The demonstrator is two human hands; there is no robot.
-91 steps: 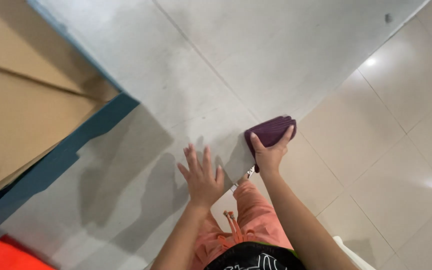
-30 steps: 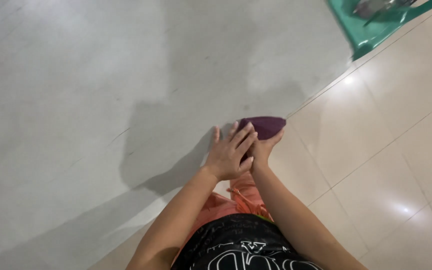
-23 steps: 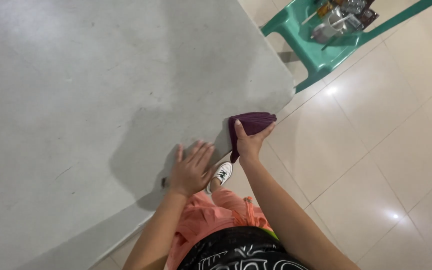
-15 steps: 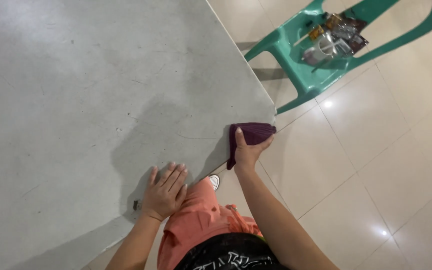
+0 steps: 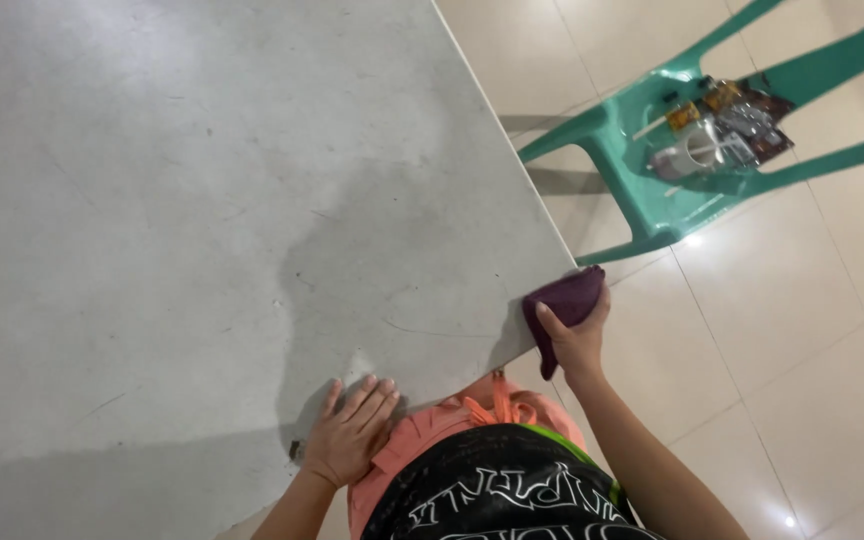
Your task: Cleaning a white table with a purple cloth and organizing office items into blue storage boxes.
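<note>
Your right hand (image 5: 580,335) grips a folded purple cloth (image 5: 564,297), fingers wrapped around it, at the grey table's (image 5: 202,200) near right corner. Your left hand (image 5: 350,435) lies flat, fingers spread, on the table's near edge. Beyond the corner, a green chair (image 5: 652,190) stands on open tiled floor (image 5: 802,330).
</note>
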